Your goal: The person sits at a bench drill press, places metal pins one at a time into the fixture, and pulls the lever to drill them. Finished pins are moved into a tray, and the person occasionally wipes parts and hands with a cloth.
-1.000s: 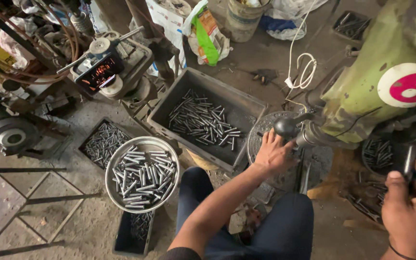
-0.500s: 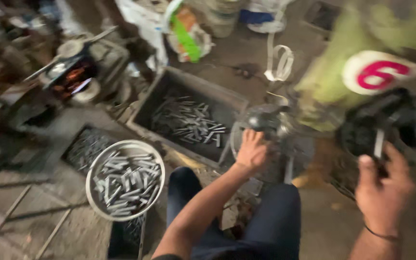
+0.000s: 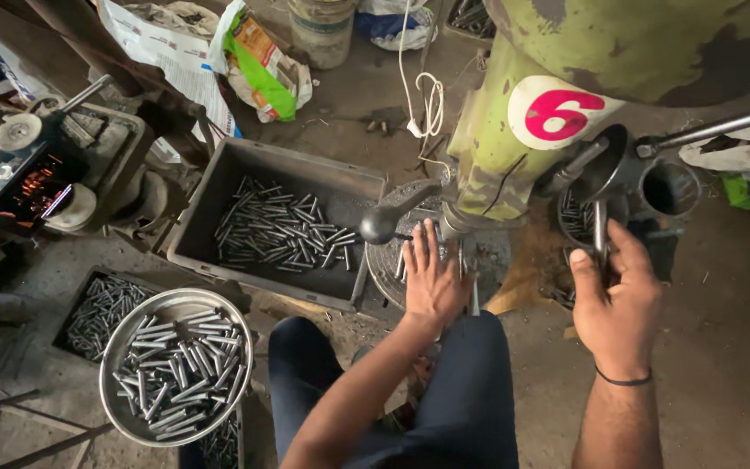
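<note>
Head view: the left hand (image 3: 431, 278) lies flat with its fingers spread on the round machine table (image 3: 384, 265) under the green drill press (image 3: 566, 95), just beside the black-knobbed lever (image 3: 390, 219). The right hand (image 3: 616, 300) is closed around a slim metal feed handle (image 3: 599, 234) on the right side of the press.

The likely trouble is the left hand's place. Its fingers rest close to where the spindle would come down, so a pull on the handle while they lie there could pinch or cut them. Short steel pins (image 3: 403, 260) near the fingers could also roll off the table edge onto the floor. A loose white cord (image 3: 427, 95) hangs by the machine column and might snag on a moving part.

Containers:
- A grey rectangular bin (image 3: 210, 217), far left of the table, holds a loose layer of steel pins across its bottom.
- A round metal bowl (image 3: 119, 347), near left on the floor, is heaped with the same pins.
- A dark flat tray (image 3: 75, 304), partly under the bowl, also carries pins.
- A small can (image 3: 668, 187) by the right hand looks dark inside; its contents cannot be told.
- A pale bucket (image 3: 323, 35) stands at the far edge, contents unseen.
</note>
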